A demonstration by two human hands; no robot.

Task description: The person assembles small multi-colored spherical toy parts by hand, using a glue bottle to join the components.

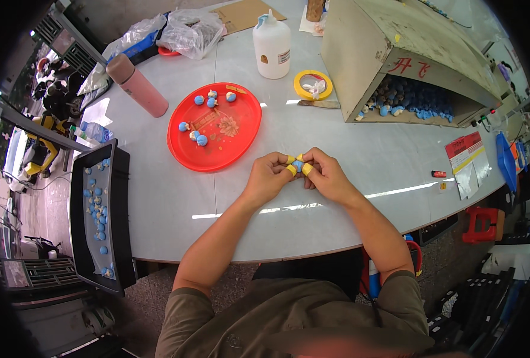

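Over the grey table, my left hand [266, 178] and my right hand [332, 177] meet fingertip to fingertip. Both pinch one small blue piece [298, 166] between thumbs and forefingers. Yellow wraps cover those fingertips and hide much of the piece, so its exact kind cannot be made out. Left of my hands lies a round red plastic plate [175, 146] bearing several small blue-and-white figure-like pieces [202, 140], which resemble the one I hold.
A black tray [125, 197] of similar pieces stands at the left edge. Behind the plate are a pink flask [141, 89] and white squeeze bottle [272, 51]. Yellow tape [301, 89] lies near a knife [319, 104]. A metal box [360, 65] with blue pieces inside stands far right.
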